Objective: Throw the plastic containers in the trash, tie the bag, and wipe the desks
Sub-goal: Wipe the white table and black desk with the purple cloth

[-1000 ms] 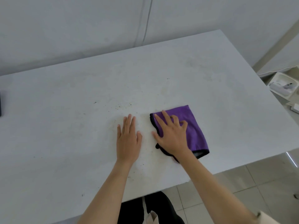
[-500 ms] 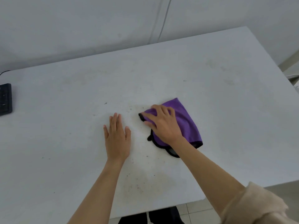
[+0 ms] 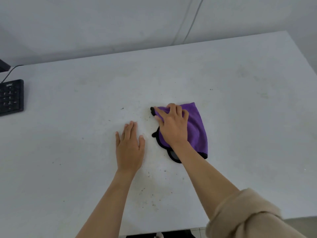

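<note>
White and wide, the desk fills most of the view, and a pale grey wall stands behind its far edge. The near edge runs along the bottom, and the right edge slants down at the far right. Two thin cords hang down the wall.

A purple cloth with a black trim lies near the middle of the desk, a bit to the right. It is folded and bunched, and its black edge sticks out on the left side and at the bottom. The right hand lies on top of the cloth. Its fingers are bent a little and press down on the left part of the cloth, with the fingertips near the cloth's top left corner. A tan sleeve is pushed up on that arm.

The left hand lies flat on the bare desk just left of the cloth, not touching it. Its fingers are straight and close together, and it holds nothing.

Small dark crumbs and a brown smudge dot the desk between the arms and beside the cloth. A black keyboard sits at the far left edge, well away from the hands. Lots of bare desk lies left, right and past the cloth.
</note>
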